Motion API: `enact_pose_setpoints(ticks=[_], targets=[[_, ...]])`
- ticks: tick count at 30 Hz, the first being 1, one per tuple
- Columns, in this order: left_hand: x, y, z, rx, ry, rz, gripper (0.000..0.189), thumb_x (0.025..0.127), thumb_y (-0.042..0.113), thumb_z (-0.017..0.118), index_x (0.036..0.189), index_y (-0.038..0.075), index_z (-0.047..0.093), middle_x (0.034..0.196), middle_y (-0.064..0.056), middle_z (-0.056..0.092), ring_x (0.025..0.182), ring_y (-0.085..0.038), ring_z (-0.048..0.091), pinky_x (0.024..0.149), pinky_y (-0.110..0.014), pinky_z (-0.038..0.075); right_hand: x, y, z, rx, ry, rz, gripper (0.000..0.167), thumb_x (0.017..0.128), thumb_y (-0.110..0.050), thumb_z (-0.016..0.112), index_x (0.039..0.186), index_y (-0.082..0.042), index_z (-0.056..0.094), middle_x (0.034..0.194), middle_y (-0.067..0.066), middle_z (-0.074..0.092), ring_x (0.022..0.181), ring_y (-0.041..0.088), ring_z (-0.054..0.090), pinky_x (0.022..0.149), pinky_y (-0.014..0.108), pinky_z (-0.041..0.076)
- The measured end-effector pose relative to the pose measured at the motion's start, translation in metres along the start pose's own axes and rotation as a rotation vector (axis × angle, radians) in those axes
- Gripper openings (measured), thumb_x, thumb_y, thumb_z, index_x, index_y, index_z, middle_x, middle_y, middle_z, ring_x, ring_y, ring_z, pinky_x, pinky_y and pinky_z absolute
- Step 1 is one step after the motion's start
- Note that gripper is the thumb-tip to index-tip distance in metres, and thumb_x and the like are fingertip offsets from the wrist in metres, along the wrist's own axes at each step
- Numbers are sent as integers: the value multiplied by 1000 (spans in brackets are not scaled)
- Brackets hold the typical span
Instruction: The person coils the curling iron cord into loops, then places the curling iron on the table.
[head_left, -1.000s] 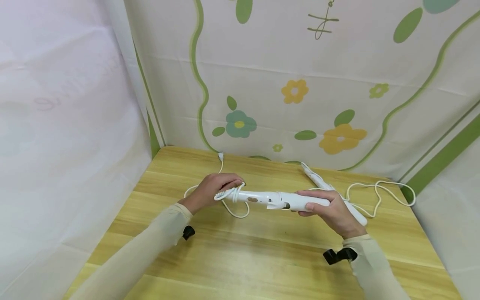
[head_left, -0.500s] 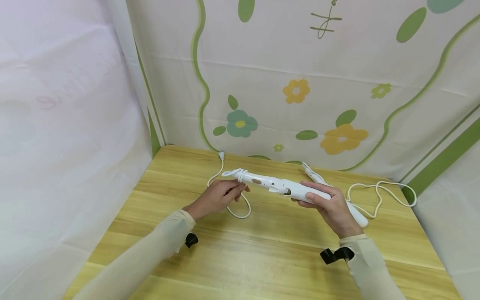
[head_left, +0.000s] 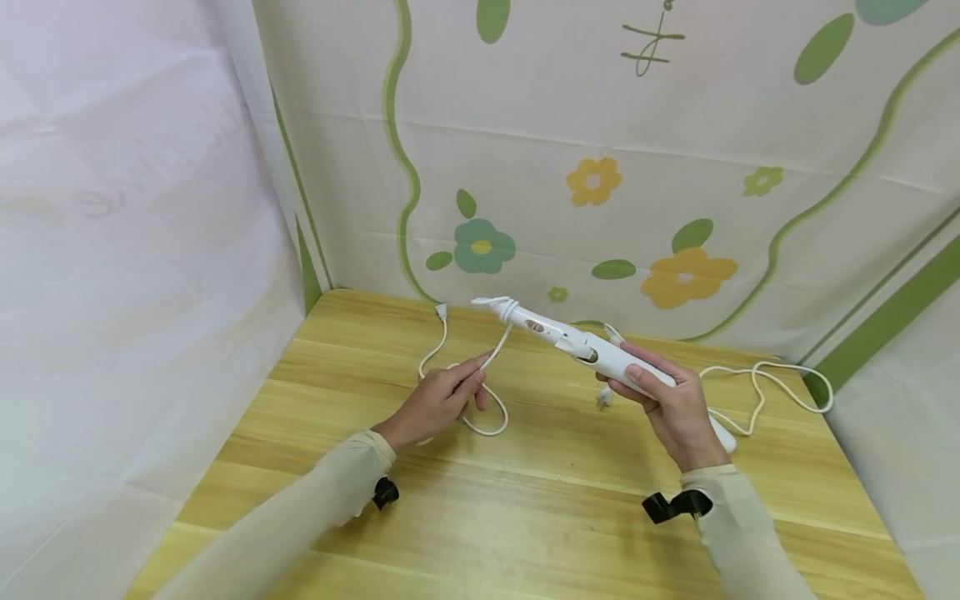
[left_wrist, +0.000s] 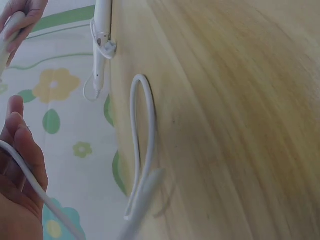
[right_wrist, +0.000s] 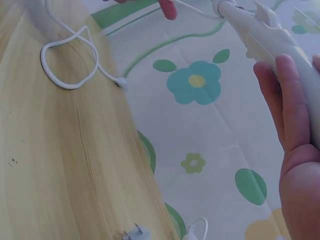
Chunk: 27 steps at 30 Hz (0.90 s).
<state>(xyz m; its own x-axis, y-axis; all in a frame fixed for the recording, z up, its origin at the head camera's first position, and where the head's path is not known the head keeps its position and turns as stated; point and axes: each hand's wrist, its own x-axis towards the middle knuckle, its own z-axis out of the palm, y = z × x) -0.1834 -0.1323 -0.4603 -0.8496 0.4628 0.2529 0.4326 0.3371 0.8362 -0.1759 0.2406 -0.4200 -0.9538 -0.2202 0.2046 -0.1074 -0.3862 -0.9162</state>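
My right hand (head_left: 678, 408) grips a white hair styling iron (head_left: 566, 340) by its thick end, holding it above the table with the far end tilted up to the left. Several turns of white power cord (head_left: 507, 308) are wrapped round that far end. Below it my left hand (head_left: 442, 398) pinches the cord, which runs taut from the wraps to the fingers. In the left wrist view the cord (left_wrist: 37, 187) crosses in front of the left hand (left_wrist: 22, 200). The right wrist view shows fingers (right_wrist: 295, 100) around the iron's white body (right_wrist: 277, 42).
A second white styling iron (head_left: 723, 435) lies behind my right hand, its cord (head_left: 757, 392) looped to the right. Its visible plug (right_wrist: 136, 234) has two prongs. The held iron's cord ends in a plug (head_left: 441, 312) at the table's back edge. Floral cloth (head_left: 555, 225) hangs behind the table (head_left: 525, 508).
The iron's cord-wrapped end has swung up and away. My left hand has come off the wraps and now holds the cord lower down, with a straight length between.
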Motion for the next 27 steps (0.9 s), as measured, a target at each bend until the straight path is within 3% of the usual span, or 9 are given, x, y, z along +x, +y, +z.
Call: enact_pose_setpoints(ticks=[4,7,11,16,21,27], targets=[[-3,-4,0,7,-1,-4,47,120,27,44,166,15,48,87,5,72,57,-5,49,52,-24,45,1,-3,-3,-14,36,-2,38,110,8,55,147,8,62,142,14,62,107,31,82,94,31,62],[-3,-5,0,42,1,3,46,120,26,44,164,13,51,89,5,72,55,-3,46,51,-22,41,1,-5,-4,-18,57,-3,40,110,7,56,150,13,56,142,13,63,106,31,82,94,31,62],[-2,-6,3,165,-6,54,42,119,21,48,158,10,58,90,6,73,63,-1,46,59,-22,43,3,-6,-3,-11,79,-6,38,108,8,58,146,11,61,143,16,60,106,32,82,94,33,62],[-4,-6,4,401,2,258,33,114,17,59,145,11,70,90,11,75,75,0,59,68,-22,51,4,-1,-5,-74,77,0,37,106,9,63,143,10,65,144,16,61,105,32,82,93,35,62],[-2,-4,-5,534,110,465,23,104,8,73,127,10,78,91,8,80,81,-2,75,69,-23,60,2,5,-13,-185,53,30,44,103,9,68,144,20,56,137,6,71,101,30,83,91,36,62],[10,3,-20,587,197,578,20,100,5,78,120,8,77,95,2,82,80,-8,78,63,-24,60,0,10,-19,-361,-16,110,43,102,2,73,141,18,62,133,3,74,99,29,83,92,36,63]])
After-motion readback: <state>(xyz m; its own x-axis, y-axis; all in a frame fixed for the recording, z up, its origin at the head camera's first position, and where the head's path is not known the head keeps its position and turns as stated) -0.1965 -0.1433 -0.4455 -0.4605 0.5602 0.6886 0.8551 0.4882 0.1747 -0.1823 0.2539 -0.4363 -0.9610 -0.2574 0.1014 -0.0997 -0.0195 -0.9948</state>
